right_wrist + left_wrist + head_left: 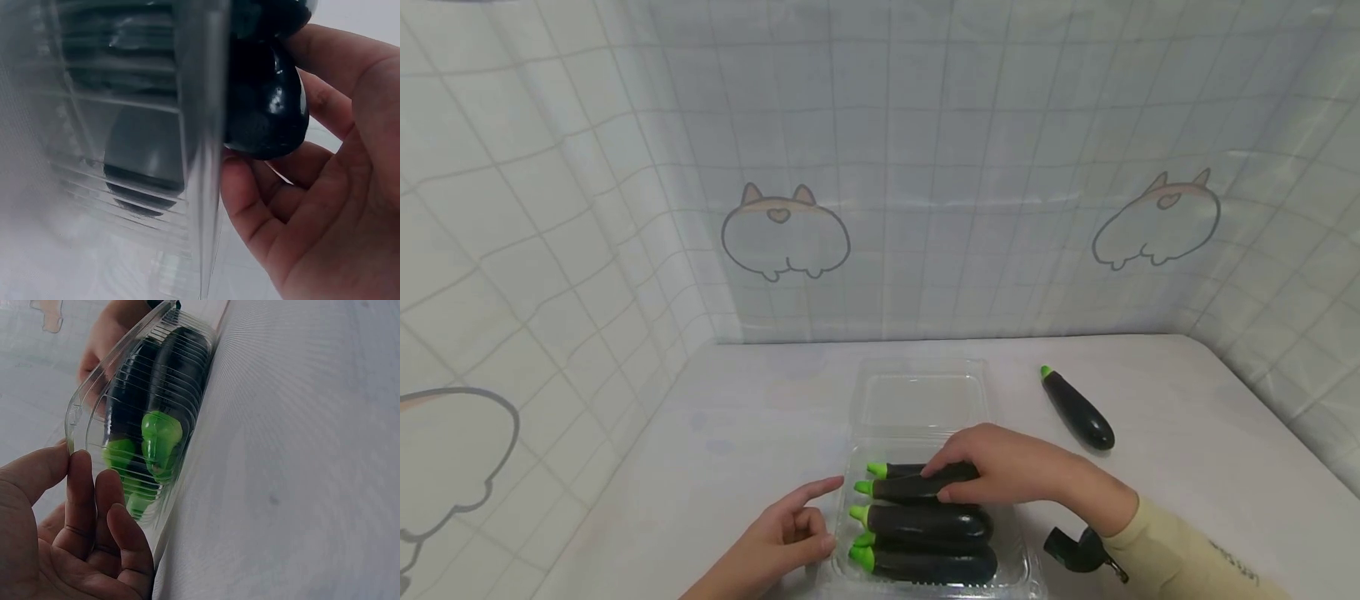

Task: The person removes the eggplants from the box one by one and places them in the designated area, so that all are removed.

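A clear plastic clamshell container lies on the table, its lid folded back. Inside are several dark eggplants with bright green stems, stacked side by side; a front eggplant is nearest me. My right hand reaches over the container from the right and grips an upper eggplant towards the back, thumb on the near side, fingers on the far side. In the right wrist view its fingers curl about the eggplant's rounded end. At the container's left side, my left hand pinches the rim between thumb and fingertip.
A loose eggplant lies on the white table to the right of the lid. A black device is at my right wrist. Grid-patterned curtains enclose the table at the back and sides.
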A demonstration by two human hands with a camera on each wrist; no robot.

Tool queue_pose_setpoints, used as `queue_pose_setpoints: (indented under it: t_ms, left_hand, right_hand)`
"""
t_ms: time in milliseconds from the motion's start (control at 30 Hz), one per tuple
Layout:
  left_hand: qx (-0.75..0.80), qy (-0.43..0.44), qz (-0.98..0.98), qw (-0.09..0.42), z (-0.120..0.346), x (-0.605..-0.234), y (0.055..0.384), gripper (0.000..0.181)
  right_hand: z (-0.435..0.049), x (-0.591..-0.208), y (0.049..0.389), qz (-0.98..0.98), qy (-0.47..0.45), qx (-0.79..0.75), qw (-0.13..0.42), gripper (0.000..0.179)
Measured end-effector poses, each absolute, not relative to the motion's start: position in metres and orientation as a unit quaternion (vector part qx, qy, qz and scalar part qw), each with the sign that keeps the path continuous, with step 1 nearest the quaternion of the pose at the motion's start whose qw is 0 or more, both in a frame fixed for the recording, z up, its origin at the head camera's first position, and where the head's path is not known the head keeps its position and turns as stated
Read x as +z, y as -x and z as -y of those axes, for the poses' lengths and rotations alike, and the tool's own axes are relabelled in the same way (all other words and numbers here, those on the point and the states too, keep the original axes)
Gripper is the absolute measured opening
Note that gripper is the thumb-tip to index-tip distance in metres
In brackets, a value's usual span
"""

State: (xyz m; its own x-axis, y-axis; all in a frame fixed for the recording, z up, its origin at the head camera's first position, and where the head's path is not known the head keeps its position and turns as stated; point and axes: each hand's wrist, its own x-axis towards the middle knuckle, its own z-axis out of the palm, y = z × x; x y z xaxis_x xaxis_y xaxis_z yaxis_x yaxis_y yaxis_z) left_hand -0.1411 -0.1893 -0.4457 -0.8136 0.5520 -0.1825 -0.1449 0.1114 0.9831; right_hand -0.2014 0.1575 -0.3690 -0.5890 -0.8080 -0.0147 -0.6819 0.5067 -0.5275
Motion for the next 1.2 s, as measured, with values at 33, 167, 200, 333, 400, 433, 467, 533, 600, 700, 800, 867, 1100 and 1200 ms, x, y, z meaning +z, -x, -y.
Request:
queue_pose_setpoints:
  t_ms: [33, 167, 200, 333, 400, 433, 467, 533, 600, 700, 800, 867, 1100, 1200]
  left_hand:
    - [0.65, -0.147, -0.696, 0.267, 0.1893, -0.4457, 0.1415, 0.061]
    - [0.651, -0.151, -0.695, 0.265, 0.1904, -0.4458, 0.1421, 0.061]
    - [0.65, -0.153, -0.696, 0.264, 0.1908, -0.446, 0.1418, 0.061]
    - [0.645, -0.155, -0.7, 0.265, 0.1919, -0.4471, 0.1409, 0.061]
    - [0.645, -0.157, -0.699, 0.265, 0.1922, -0.4475, 0.1407, 0.061]
    - [0.647, -0.157, -0.698, 0.266, 0.1924, -0.4475, 0.1408, 0.061]
    - [0.648, -0.157, -0.696, 0.267, 0.1925, -0.4474, 0.1409, 0.062]
    - [0.651, -0.156, -0.693, 0.267, 0.1929, -0.4472, 0.1411, 0.062]
    - [0.65, -0.157, -0.694, 0.266, 0.193, -0.4471, 0.1413, 0.062]
    - [0.645, -0.155, -0.701, 0.263, 0.1928, -0.4473, 0.1412, 0.062]
    - [0.64, -0.154, -0.707, 0.259, 0.1924, -0.4472, 0.1405, 0.063]
    - [0.64, -0.154, -0.707, 0.259, 0.1922, -0.4467, 0.1399, 0.063]
    - [0.646, -0.17, -0.697, 0.26, 0.1925, -0.4432, 0.138, 0.063]
    - [0.647, -0.175, -0.696, 0.258, 0.1925, -0.4416, 0.1379, 0.063]
  right_hand:
    - [-0.1575, -0.3686, 0.2018, -0.857, 0.436, -0.242, 0.131, 0.029]
    - [-0.1576, -0.3699, 0.2031, -0.855, 0.442, -0.241, 0.124, 0.029]
    - [-0.1575, -0.3706, 0.2033, -0.855, 0.443, -0.241, 0.121, 0.028]
    - [-0.1577, -0.3726, 0.2029, -0.855, 0.444, -0.242, 0.116, 0.026]
    - [-0.1582, -0.3725, 0.2021, -0.853, 0.448, -0.244, 0.115, 0.026]
    - [-0.1584, -0.3721, 0.2018, -0.85, 0.452, -0.245, 0.114, 0.026]
    - [-0.1584, -0.3717, 0.2015, -0.847, 0.458, -0.246, 0.114, 0.026]
    - [-0.1587, -0.3706, 0.2009, -0.839, 0.47, -0.249, 0.115, 0.026]
    - [-0.159, -0.3695, 0.2006, -0.832, 0.482, -0.25, 0.117, 0.027]
    - [-0.1606, -0.3681, 0.2, -0.828, 0.489, -0.244, 0.125, 0.029]
    - [-0.1623, -0.3671, 0.1998, -0.83, 0.488, -0.238, 0.131, 0.032]
    - [-0.1631, -0.3668, 0.2, -0.831, 0.485, -0.237, 0.133, 0.032]
    - [-0.1654, -0.3665, 0.2003, -0.843, 0.465, -0.24, 0.125, 0.028]
    - [-0.1673, -0.3663, 0.1992, -0.849, 0.448, -0.25, 0.125, 0.029]
